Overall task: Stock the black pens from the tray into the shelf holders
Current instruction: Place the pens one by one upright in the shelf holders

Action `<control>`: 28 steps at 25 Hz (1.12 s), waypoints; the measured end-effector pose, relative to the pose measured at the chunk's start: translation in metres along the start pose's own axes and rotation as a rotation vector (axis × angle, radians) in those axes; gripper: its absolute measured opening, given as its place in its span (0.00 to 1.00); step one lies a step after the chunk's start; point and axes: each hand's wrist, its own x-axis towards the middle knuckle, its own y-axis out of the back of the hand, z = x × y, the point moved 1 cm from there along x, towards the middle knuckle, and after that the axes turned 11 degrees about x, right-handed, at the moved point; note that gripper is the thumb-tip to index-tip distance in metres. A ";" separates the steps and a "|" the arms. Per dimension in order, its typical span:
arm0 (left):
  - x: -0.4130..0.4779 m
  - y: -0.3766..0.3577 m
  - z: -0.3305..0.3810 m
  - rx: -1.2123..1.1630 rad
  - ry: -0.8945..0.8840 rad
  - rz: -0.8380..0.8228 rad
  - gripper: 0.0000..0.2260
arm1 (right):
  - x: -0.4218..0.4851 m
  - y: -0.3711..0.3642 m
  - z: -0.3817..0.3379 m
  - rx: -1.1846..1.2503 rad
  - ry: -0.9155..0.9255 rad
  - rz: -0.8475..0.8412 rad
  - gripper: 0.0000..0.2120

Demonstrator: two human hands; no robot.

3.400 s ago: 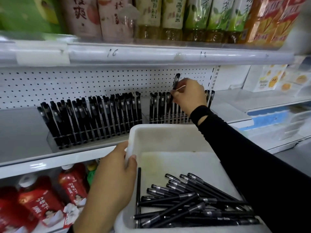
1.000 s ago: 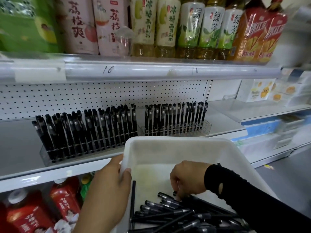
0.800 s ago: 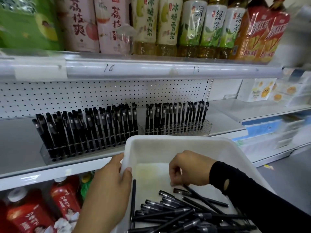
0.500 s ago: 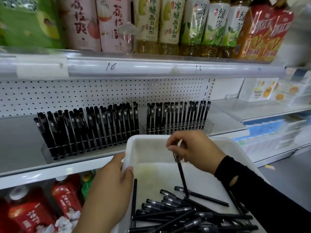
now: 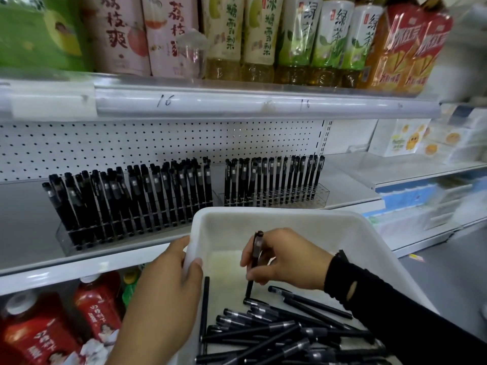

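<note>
A: Well, where is trouble expected?
B: A black pen (image 5: 257,248) is pinched nearly upright by the right hand (image 5: 286,260), tip down inside the white tray (image 5: 276,214). The tray's rim is clasped by the left hand (image 5: 168,293). If the tray is tilted, the loose pens (image 5: 276,330) heaped at lower centre could be spilled.
A: And at the shelf?
B: The clear holder (image 5: 322,192) at frame centre looks crowded, so neighbouring pens could be knocked.

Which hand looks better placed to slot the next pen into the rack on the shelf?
Right. The right hand pinches a black pen upright over the tray; the left hand holds the tray's rim.
</note>
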 end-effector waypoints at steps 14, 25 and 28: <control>0.004 -0.002 -0.002 0.007 0.009 0.002 0.18 | 0.006 0.009 0.008 0.144 0.040 0.125 0.04; 0.003 -0.002 -0.002 -0.005 0.025 -0.017 0.16 | 0.038 0.092 -0.015 0.181 0.128 0.788 0.03; 0.003 -0.003 -0.001 -0.004 0.026 -0.028 0.16 | 0.068 0.102 -0.006 0.037 0.112 0.840 0.02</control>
